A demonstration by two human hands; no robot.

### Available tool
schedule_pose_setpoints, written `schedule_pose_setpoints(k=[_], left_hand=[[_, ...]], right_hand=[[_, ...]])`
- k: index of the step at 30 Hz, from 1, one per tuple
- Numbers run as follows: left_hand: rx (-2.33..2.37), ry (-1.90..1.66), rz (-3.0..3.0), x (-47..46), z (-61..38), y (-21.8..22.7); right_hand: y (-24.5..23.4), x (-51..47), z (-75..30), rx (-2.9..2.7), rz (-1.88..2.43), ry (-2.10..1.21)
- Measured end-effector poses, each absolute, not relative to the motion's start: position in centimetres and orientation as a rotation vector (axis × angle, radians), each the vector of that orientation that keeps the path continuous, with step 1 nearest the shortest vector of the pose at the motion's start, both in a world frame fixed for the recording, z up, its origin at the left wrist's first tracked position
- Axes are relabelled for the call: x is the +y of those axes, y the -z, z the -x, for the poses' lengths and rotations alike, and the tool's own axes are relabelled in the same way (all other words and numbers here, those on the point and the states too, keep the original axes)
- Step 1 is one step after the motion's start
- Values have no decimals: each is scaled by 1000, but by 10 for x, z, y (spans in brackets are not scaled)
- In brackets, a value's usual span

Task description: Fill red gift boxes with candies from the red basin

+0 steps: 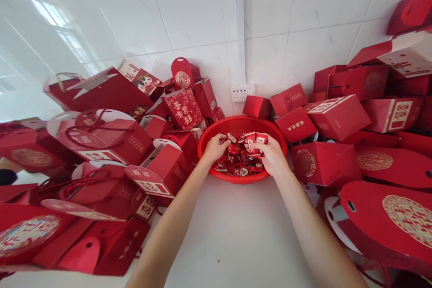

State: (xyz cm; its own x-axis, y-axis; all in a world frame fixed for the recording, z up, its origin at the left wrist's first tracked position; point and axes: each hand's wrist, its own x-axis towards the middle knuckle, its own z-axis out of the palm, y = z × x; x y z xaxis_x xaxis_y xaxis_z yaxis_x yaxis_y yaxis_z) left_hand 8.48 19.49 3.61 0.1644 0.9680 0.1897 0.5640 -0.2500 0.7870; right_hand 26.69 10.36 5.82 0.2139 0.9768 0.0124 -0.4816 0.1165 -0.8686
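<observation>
A round red plastic basket (248, 121) stands against the wall with many small red wrapped candies (243, 171) in it. Over its left side, my left hand (218, 147) is closed in a pinch on a wrapped candy (231, 137) with a pale oval mark. My right hand (270, 155) reaches over the right side, its fingers closed on red-and-white candy packets (253, 141) fanned side by side. My fingers partly cover the packets in both hands.
Red gift boxes (162, 171) with gold and white characters are heaped at the left, and more boxes (326, 164) are piled at the right, close beside the basket. Behind are a white tiled wall (199, 9) and a power socket (241, 93). The pale tabletop (232, 234) shows in front.
</observation>
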Motion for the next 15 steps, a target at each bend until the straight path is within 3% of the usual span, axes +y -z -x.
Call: schedule_pose_setpoints(k=[15], left_hand=[[1366,-264,-2047,174,-93,-54]], right_hand=[[-59,103,-265,-714,890,-1214]])
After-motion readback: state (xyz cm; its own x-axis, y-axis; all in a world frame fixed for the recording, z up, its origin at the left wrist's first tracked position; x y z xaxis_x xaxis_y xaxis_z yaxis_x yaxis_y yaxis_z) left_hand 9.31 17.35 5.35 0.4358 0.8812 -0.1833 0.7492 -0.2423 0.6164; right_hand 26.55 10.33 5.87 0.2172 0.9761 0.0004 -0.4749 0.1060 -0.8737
